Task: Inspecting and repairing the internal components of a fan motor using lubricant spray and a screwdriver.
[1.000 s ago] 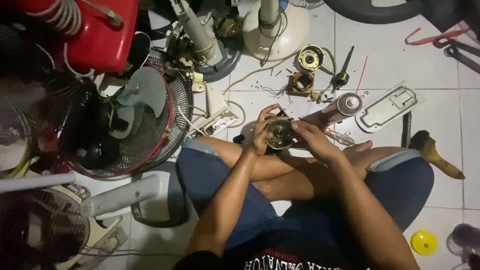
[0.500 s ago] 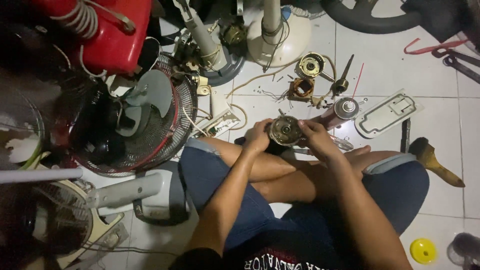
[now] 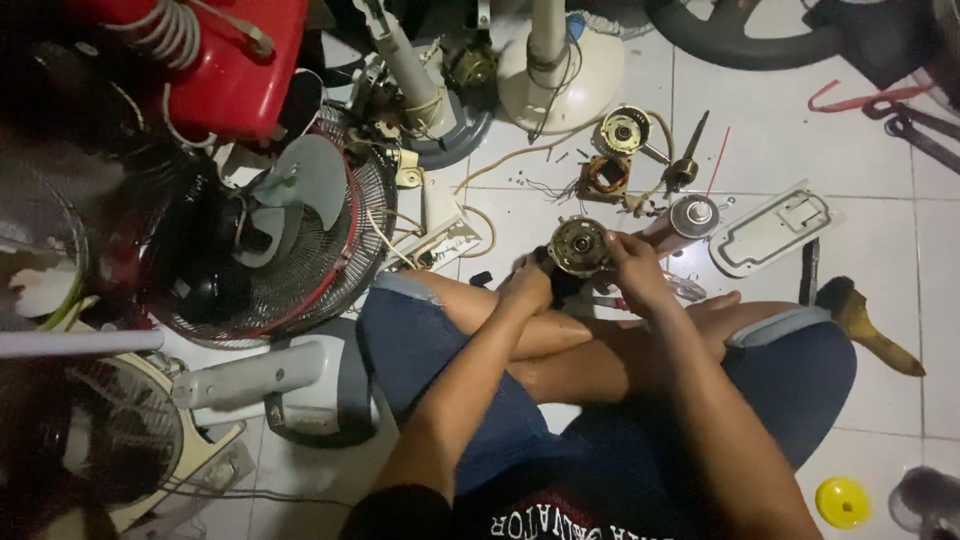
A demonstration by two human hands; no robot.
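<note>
A round fan motor with a copper-coloured core is held above my crossed legs. My left hand grips its lower left side. My right hand holds its right side, fingers on the rim. Just beyond the motor lie a copper stator winding, a round motor housing and a rotor with a shaft on the white tiled floor.
A fan with a grey blade and red-rimmed grille lies at my left. A red box, fan stands, a white plastic cover, a spray can, a brush, a yellow cap and a power strip surround me.
My view has shifted slightly; the motor and both hands sit a little higher and further left in frame. My grip on the motor stays the same.
</note>
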